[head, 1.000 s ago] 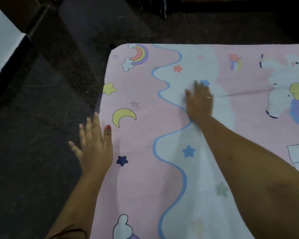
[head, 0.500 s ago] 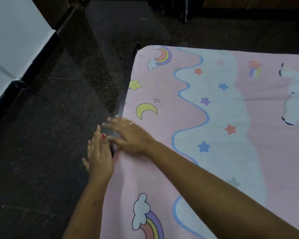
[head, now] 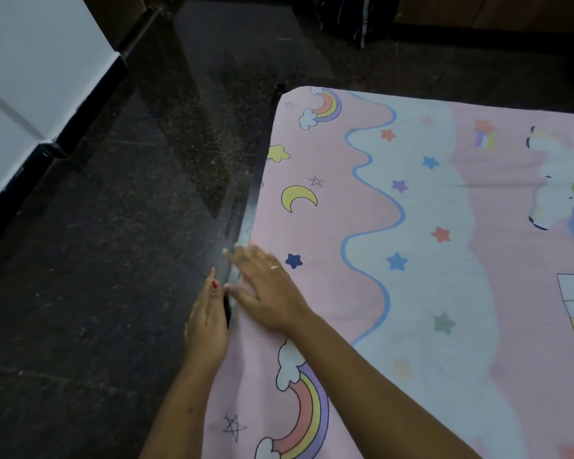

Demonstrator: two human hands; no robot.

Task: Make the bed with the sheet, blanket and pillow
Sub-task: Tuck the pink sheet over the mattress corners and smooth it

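The edge of the sheet (head: 411, 226) is running up the frame between two flat, empty hands: left hand (head: 207, 321) outside it, right hand (head: 265, 288) on top.

Dim, soft picture; glossy floor (head: 212, 94) glare, blurred fingertips.

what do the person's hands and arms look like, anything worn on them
The left forearm and right forearm have no sleeves in view. The right hand wears a thin pale ring on one finger. The left hand has red polish on its thumbnail. No watch or bracelet shows at either wrist.
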